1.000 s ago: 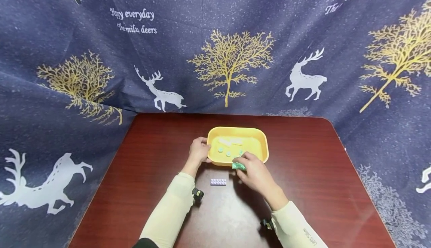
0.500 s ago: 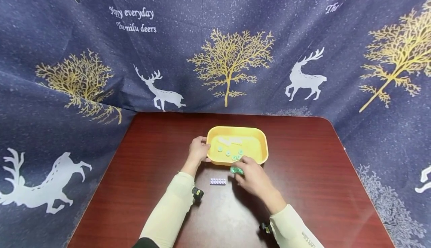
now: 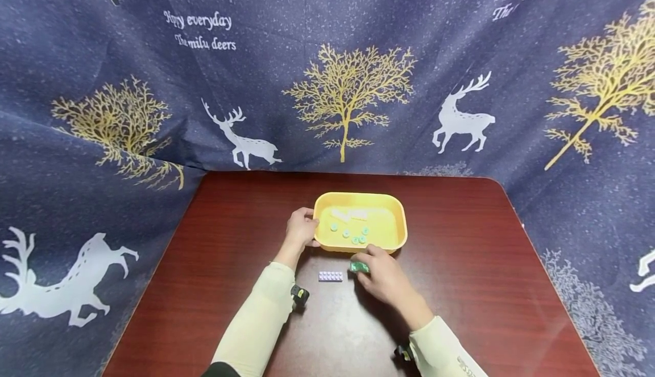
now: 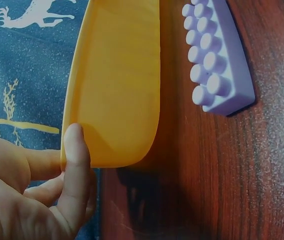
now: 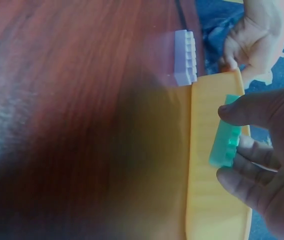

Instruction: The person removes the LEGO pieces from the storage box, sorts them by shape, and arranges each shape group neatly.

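My left hand [image 3: 301, 228] grips the left end of a yellow plastic bin [image 4: 117, 85], its thumb and fingers on either side of the rim in the left wrist view. In front of the bin, my right hand [image 3: 381, 272] pinches a green toy building brick [image 5: 225, 135] between thumb and fingers, the brick's studs facing the palm. Between the two arms, a purple building brick [image 3: 330, 276] lies studs up on the table. Several small green round pieces [image 3: 345, 233] sit inside the bin, with pale whitish pieces [image 3: 340, 215] towards its back.
A dark red wooden table [image 3: 245, 212] carries everything. Behind and beside it hangs a blue cloth [image 3: 286, 127] printed with deer and trees. Both forearms wear light sleeves [image 3: 258, 314].
My right hand has drawn back a little towards me with the green brick, away from the bin's front rim. More green round pieces show in the bin. The left hand keeps its grip.
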{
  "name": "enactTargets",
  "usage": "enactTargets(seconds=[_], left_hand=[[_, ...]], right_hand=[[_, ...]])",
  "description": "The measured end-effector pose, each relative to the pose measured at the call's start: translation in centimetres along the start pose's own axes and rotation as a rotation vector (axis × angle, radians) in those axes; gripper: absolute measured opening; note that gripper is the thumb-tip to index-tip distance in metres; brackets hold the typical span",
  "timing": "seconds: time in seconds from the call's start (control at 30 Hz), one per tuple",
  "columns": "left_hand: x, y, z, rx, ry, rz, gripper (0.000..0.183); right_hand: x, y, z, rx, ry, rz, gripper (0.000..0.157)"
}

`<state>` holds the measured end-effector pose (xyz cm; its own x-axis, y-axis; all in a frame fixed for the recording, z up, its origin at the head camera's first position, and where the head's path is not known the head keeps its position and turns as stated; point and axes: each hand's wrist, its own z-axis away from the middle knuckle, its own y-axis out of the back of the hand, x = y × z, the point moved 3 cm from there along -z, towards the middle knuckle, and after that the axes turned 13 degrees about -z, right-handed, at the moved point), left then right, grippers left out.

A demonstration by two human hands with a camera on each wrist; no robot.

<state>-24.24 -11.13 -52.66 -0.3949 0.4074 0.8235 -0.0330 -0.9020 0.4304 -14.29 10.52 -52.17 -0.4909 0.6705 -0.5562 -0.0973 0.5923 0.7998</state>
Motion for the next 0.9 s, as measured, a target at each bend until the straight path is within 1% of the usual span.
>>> enactTargets(seconds=[0.3,0.47,0.73,0.9], left_hand=[[-0.1,-0.2,-0.1,0.006,-0.002,0.008,0.037],[-0.1,-0.2,-0.2,0.016,-0.005,-0.005,0.035],[0.3,0.0,0.2,0.012,-0.034,0.001,0.035],[0.4,0.0,0.4,0.010,-0.023,-0.003,0.036]], right_hand=[[0.6,-0.7,0.6,-0.021,-0.036,-0.023,0.030],[0.7,-1.1,0.7,-0.041,-0.037,-0.043,0.030],[0.8,-1.3,0.7,-0.032,-0.028,-0.022,0.029],[1.0,-1.5,0.7,-0.036,-0.036,-0.033,0.025]])
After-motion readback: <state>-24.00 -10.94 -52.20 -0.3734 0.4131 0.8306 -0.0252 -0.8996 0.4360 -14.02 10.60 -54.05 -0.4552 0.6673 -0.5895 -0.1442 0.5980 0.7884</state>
